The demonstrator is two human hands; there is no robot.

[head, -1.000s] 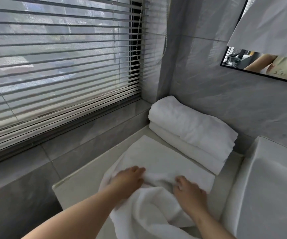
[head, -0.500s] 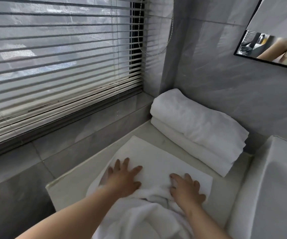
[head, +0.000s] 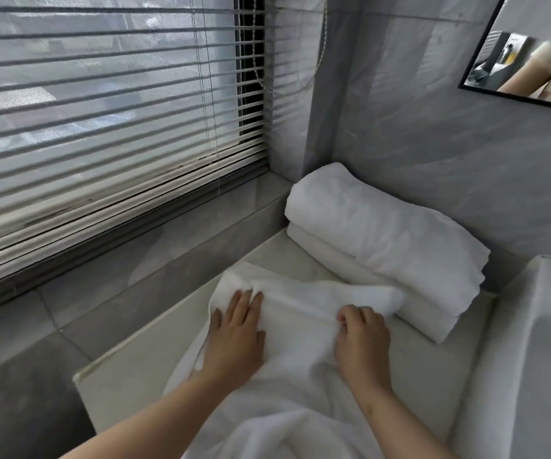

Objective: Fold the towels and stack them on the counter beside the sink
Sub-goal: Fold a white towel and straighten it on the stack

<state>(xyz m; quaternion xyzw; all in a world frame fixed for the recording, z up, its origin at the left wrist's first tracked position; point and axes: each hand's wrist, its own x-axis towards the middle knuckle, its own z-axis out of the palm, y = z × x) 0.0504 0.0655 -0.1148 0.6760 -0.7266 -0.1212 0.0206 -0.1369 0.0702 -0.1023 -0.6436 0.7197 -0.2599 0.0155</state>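
Mid-fold on a white towel [head: 300,329]: far part spread on the counter [head: 168,346], near part bunched and spilling over the front edge toward the body. Far right corner touching the base of the folded stack [head: 383,240], or just short of it; can't tell which. Pinned by the left hand [head: 236,339], palm down, fingers straight, near the left edge: pressing, not gripping. Pinched on the other side by the right hand [head: 362,346], fingers curled round a raised ridge of cloth.

Handling, as a guess: soft limp terry, light, no stiffness, decent friction on the stone. Won't hold a crease unless pressed; will sag wherever unsupported. Best taken at corners or along a hem, hands well apart, never mid-panel, else more bunching like that ridge. Worth hauling the hanging part up first, to avoid drag off the edge.

Stack: looks like two folded towels, one atop the other, at the back against the grey wall [head: 433,144], rounded folds toward the window corner. Probable landing spot for this one: on top.

Beyond: sink [head: 532,342] just right of the counter, slatted blinds [head: 102,127] to the left, bead cord [head: 300,84] hanging in the corner, mirror [head: 532,61] up right showing an arm.
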